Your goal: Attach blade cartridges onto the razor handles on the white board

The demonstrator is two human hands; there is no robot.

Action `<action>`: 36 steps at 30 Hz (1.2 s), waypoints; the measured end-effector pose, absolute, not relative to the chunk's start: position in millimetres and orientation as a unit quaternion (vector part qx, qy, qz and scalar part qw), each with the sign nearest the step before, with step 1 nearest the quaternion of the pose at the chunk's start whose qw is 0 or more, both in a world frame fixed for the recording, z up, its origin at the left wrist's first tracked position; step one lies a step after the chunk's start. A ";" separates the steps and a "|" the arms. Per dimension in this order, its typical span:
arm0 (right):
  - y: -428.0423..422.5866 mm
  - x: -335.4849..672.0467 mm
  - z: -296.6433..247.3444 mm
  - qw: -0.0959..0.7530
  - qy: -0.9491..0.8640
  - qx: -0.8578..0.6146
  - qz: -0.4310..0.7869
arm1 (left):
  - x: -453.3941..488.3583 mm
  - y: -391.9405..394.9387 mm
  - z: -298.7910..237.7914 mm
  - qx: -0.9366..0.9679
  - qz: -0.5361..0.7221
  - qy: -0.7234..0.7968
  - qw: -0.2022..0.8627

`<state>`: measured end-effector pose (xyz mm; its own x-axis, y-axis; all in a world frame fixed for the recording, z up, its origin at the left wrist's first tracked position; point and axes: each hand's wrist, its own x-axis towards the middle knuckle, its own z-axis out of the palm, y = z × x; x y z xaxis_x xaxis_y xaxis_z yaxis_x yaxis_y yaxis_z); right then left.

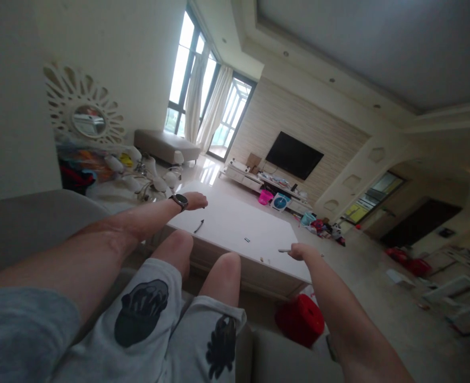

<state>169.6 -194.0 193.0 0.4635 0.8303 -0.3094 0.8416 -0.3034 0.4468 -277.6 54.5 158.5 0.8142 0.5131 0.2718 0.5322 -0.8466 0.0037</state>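
My left hand, with a watch on its wrist, hovers at the left end of a white table. Its fingers look closed, and a tiny dark tip shows beneath them; what they hold is too small to name. Over the table's right part, my right hand grips a thin pale stick-like object pointing left. Between the hands lie a slim dark pen-like object and a small black-and-white piece. Small brownish bits rest near the front edge.
My knees are against the table's near side. A red round stool-like object stands below its right corner. White lamp parts and bagged items crowd the left. Across the room are a television, a low cabinet and a pink basin.
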 end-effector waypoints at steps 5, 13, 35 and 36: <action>-186.2 147.0 206.0 0.309 0.529 0.790 -0.011 | -268.7 48.1 160.4 -0.963 -0.119 -0.235 0.059; -145.1 103.7 218.6 0.356 0.546 0.758 0.021 | -277.8 50.0 139.7 -0.979 -0.113 -0.154 0.075; -60.0 -61.5 197.8 0.380 0.674 0.633 0.037 | -313.7 41.1 112.3 -0.986 -0.068 -0.106 0.112; -61.3 -60.3 197.4 0.381 0.666 0.641 0.031 | -319.0 40.8 110.9 -0.986 -0.062 -0.108 0.113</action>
